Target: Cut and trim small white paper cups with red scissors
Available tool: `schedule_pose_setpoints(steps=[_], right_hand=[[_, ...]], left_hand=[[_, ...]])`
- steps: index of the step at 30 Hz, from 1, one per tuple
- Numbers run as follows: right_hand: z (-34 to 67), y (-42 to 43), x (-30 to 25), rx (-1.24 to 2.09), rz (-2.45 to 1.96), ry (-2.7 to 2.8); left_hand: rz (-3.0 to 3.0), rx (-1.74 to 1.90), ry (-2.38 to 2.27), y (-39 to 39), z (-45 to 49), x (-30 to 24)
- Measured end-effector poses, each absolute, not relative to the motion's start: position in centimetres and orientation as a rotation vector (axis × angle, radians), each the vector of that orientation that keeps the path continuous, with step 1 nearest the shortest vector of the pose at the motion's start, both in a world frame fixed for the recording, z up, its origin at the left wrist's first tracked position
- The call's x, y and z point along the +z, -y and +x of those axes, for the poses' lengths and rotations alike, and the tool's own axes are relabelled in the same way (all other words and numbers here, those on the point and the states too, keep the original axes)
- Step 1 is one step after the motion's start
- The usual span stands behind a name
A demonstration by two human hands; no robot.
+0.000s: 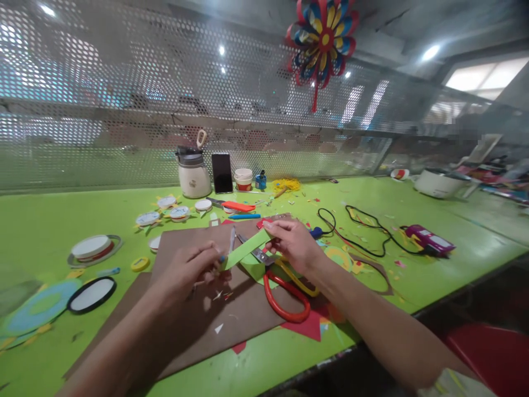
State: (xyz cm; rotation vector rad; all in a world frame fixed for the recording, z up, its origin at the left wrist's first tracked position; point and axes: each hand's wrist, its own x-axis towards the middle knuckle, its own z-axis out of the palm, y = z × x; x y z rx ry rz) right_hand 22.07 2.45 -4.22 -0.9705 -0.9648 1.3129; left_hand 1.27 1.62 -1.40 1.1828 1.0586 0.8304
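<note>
A light green paper strip [247, 248] is stretched between both hands above a brown cardboard sheet [231, 320]. My left hand [188, 270] pinches its lower left end, fingers closed. My right hand [294, 241] grips its upper right end with closed fingers. Under the strip lie red-handled scissors [285, 300] and yellow-handled scissors [295, 278], their blades pointing up-left. A thin metal tool [232, 240] lies on the cardboard just above my left hand.
On the green table [433, 275]: paper rings and discs [91, 295] at left, a white jug [193, 175], a black phone [222, 172], small jars, a black cable [363, 231] and a purple glue gun [427, 240] at right. Perforated metal screen behind; pinwheel [324, 41] hangs above.
</note>
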Motion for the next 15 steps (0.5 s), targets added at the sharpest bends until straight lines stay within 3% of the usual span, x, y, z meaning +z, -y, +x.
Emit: schedule_pose_setpoints(steps=[15], right_hand=[[20.2,-1.2,-4.3,1.384,-0.99,1.094]], left_hand=[[1.105,0.759,-0.985,-0.2,2.2,-2.8]])
